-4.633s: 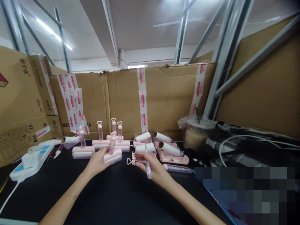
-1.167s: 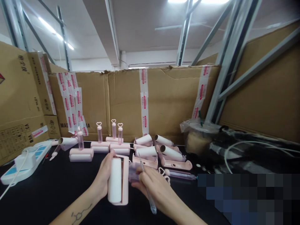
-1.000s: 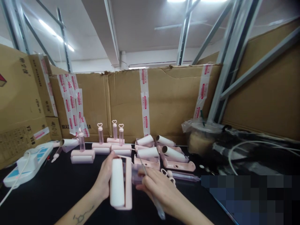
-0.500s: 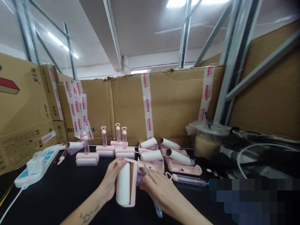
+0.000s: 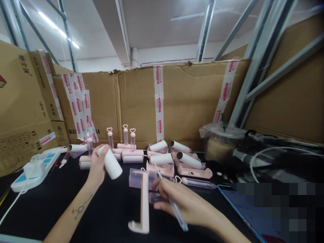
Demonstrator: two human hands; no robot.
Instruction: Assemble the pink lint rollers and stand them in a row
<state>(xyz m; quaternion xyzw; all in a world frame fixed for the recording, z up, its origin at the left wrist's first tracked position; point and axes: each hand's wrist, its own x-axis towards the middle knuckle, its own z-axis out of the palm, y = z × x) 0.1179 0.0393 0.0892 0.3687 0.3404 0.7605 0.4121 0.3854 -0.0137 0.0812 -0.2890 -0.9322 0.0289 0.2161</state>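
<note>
My left hand (image 5: 97, 165) grips a white lint roller refill (image 5: 113, 164) by its upper end and holds it tilted above the black table. My right hand (image 5: 172, 195) holds a pink lint roller frame (image 5: 144, 202) by its see-through handle (image 5: 155, 197); the frame's bracket hangs without a roll. A thin screwdriver-like tool (image 5: 179, 216) with a clear handle is also tucked in the right hand's fingers. Behind the frame lies a clear lilac cover (image 5: 135, 179), partly hidden.
Assembled pink lint rollers (image 5: 132, 155) with heart-ended handles stand at the back. Loose white rolls (image 5: 162, 158) and pink frames (image 5: 194, 172) are piled right of them. A power strip (image 5: 45, 168) sits left; a drink cup (image 5: 220, 145) and a phone (image 5: 243, 209) are right.
The white roll has come out of the pink frame. My left hand has carried it up and left, while my right hand keeps the frame and the tool.
</note>
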